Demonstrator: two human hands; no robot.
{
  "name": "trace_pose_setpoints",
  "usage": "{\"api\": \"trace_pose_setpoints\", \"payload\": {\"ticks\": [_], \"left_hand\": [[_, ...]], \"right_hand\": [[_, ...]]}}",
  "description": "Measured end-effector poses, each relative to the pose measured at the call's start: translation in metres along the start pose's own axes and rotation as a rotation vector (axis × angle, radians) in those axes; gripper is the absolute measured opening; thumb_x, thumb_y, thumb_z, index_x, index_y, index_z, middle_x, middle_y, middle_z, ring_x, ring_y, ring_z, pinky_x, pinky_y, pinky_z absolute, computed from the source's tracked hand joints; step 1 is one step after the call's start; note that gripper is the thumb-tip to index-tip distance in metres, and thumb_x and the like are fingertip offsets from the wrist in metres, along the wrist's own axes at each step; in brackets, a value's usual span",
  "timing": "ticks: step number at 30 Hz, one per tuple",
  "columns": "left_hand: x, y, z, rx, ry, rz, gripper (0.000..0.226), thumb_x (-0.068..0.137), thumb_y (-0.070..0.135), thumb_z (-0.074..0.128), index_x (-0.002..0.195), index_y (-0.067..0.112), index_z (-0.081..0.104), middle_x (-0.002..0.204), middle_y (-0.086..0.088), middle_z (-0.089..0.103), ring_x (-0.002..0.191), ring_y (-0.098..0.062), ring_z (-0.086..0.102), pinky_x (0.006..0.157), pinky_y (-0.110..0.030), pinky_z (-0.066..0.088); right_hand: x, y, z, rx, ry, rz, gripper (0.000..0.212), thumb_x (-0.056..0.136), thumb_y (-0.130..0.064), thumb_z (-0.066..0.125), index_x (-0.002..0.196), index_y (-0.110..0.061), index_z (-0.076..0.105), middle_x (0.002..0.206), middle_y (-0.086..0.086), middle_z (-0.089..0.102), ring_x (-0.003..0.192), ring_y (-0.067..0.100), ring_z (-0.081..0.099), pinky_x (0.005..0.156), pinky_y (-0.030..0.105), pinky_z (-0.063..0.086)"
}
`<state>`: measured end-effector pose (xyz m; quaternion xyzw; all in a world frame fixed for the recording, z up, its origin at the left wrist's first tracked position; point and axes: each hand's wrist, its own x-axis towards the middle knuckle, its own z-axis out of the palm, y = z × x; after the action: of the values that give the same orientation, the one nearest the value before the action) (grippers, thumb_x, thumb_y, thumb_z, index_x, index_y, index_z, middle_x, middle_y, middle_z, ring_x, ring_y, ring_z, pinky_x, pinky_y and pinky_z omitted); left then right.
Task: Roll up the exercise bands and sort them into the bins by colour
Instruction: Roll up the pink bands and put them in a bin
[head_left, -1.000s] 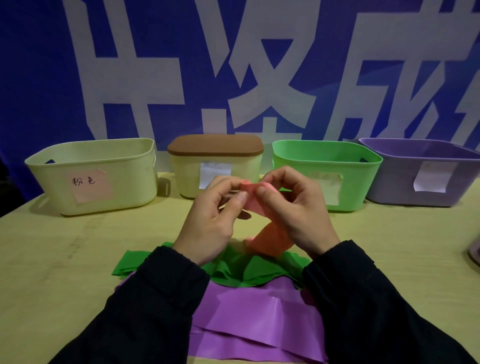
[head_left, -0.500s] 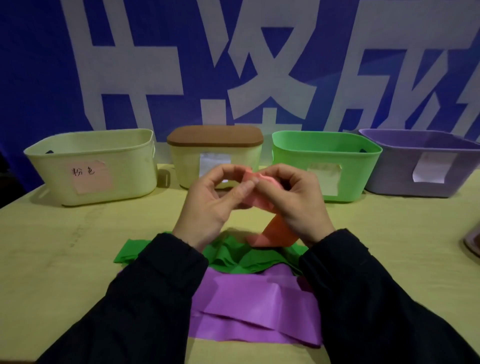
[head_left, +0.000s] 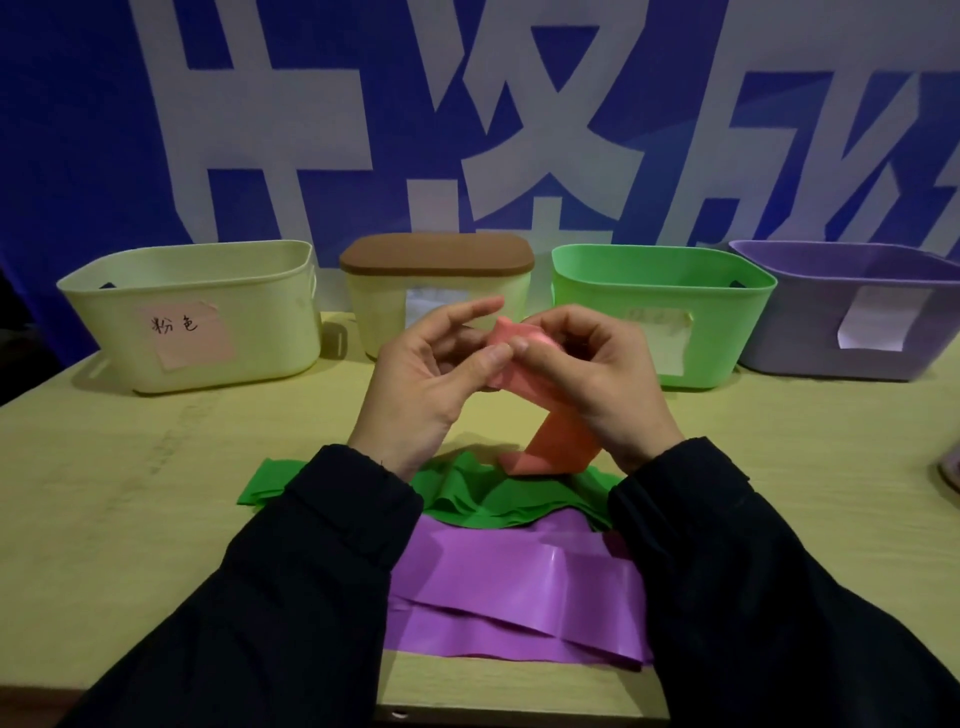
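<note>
A pink exercise band (head_left: 550, 441) is partly rolled between my hands, above the table's middle. Its loose tail hangs down onto a crumpled green band (head_left: 467, 493). My right hand (head_left: 597, 379) grips the small roll at the top. My left hand (head_left: 426, 384) pinches the roll's near edge with its thumb, the index finger stretched out above. A purple band (head_left: 509, 587) lies flat nearest me, partly under my sleeves. Along the back stand a cream bin (head_left: 192, 312) with a pink label, a green bin (head_left: 660, 312) and a purple bin (head_left: 852, 312).
A cream container with a brown lid (head_left: 436, 291) stands between the cream and green bins. A blue banner with white characters hangs behind. Part of a dark object (head_left: 948, 467) shows at the table's right edge. The table's front edge runs just below the purple band.
Both hands have kept turning the pink roll. My left index finger has lifted and straightened off the roll. The hanging tail looks a little shorter.
</note>
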<state>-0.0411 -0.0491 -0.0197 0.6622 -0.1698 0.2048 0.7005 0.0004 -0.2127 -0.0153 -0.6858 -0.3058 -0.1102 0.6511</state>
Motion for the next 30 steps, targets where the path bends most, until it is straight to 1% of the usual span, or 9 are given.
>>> {"api": "trace_pose_setpoints", "payload": {"ticks": [3,6,9,11,14,16,21,26,30], "left_hand": [[-0.0003,-0.0021,-0.0009,0.045,0.016,0.018,0.023,0.093,0.007,0.065,0.112,0.019,0.07,0.103,-0.003,0.076,0.098,-0.019,0.07,0.086,-0.037,0.058],[0.0004,-0.0034,-0.0014,0.053,0.02,0.015,0.021,0.095,0.008,0.063,0.112,0.02,0.071,0.101,0.0,0.076,0.096,-0.021,0.071,0.086,-0.038,0.059],[-0.0006,-0.0038,0.0009,0.055,-0.009,0.012,0.028,0.1,0.005,0.057,0.12,0.022,0.066,0.106,-0.001,0.074,0.1,-0.019,0.07,0.083,-0.036,0.059],[-0.0013,-0.0039,0.002,0.064,-0.034,0.015,0.028,0.101,0.004,0.054,0.12,0.021,0.065,0.108,-0.003,0.073,0.1,-0.017,0.069,0.08,-0.033,0.058],[-0.0005,-0.0014,0.0,0.017,-0.009,0.002,0.025,0.093,0.008,0.065,0.117,0.015,0.068,0.11,-0.004,0.072,0.095,-0.019,0.07,0.076,-0.031,0.058],[-0.0003,0.0011,-0.0026,-0.027,-0.005,-0.021,0.032,0.085,0.014,0.071,0.117,0.011,0.068,0.109,-0.005,0.071,0.091,-0.02,0.071,0.073,-0.03,0.057],[-0.0014,0.0016,-0.0015,-0.017,-0.023,-0.042,0.037,0.08,0.008,0.075,0.116,0.011,0.068,0.104,-0.005,0.075,0.091,-0.022,0.072,0.072,-0.031,0.059],[0.0002,-0.0049,-0.0032,0.013,-0.005,0.012,0.028,0.094,0.006,0.065,0.119,0.02,0.069,0.109,-0.006,0.075,0.109,-0.023,0.068,0.091,-0.034,0.055],[-0.0002,-0.0047,-0.0002,-0.087,-0.032,-0.014,0.028,0.096,0.008,0.059,0.118,0.021,0.067,0.105,-0.009,0.073,0.101,-0.022,0.068,0.087,-0.034,0.054]], "right_hand": [[-0.0005,-0.0006,-0.001,-0.015,0.012,-0.005,0.009,0.087,-0.02,0.077,0.09,-0.012,0.073,0.085,0.015,0.071,0.073,0.017,0.062,0.066,0.033,0.051],[0.0,0.0002,-0.0008,-0.069,0.04,-0.022,0.017,0.086,-0.026,0.079,0.089,-0.01,0.072,0.083,0.017,0.069,0.072,0.028,0.061,0.062,0.041,0.052],[0.0,0.001,0.0011,-0.07,0.037,-0.042,0.016,0.086,-0.024,0.078,0.09,-0.01,0.072,0.083,0.014,0.069,0.073,0.027,0.061,0.064,0.04,0.053],[0.0001,0.0026,0.0022,-0.07,0.024,-0.05,0.015,0.087,-0.022,0.078,0.091,-0.009,0.071,0.085,0.016,0.068,0.079,0.035,0.063,0.067,0.044,0.055],[0.0009,0.0027,0.0,-0.04,0.032,-0.036,0.013,0.088,-0.019,0.077,0.09,-0.009,0.07,0.085,0.016,0.068,0.074,0.026,0.061,0.065,0.039,0.053],[0.0013,0.0009,-0.003,0.001,0.016,-0.012,0.008,0.089,-0.018,0.075,0.09,-0.011,0.07,0.086,0.016,0.069,0.075,0.017,0.061,0.065,0.032,0.051],[0.0012,0.0023,-0.0015,-0.008,-0.011,-0.007,0.013,0.087,-0.022,0.077,0.091,-0.011,0.073,0.086,0.015,0.07,0.074,0.017,0.062,0.064,0.03,0.053],[0.0017,0.0027,0.0004,0.052,-0.019,0.033,0.019,0.085,-0.029,0.076,0.091,-0.012,0.072,0.081,0.019,0.069,0.071,0.018,0.058,0.063,0.035,0.046],[0.0015,0.007,0.0009,-0.031,-0.013,0.001,0.028,0.084,-0.039,0.078,0.088,-0.012,0.069,0.08,0.024,0.065,0.067,0.029,0.058,0.055,0.048,0.048]]}}
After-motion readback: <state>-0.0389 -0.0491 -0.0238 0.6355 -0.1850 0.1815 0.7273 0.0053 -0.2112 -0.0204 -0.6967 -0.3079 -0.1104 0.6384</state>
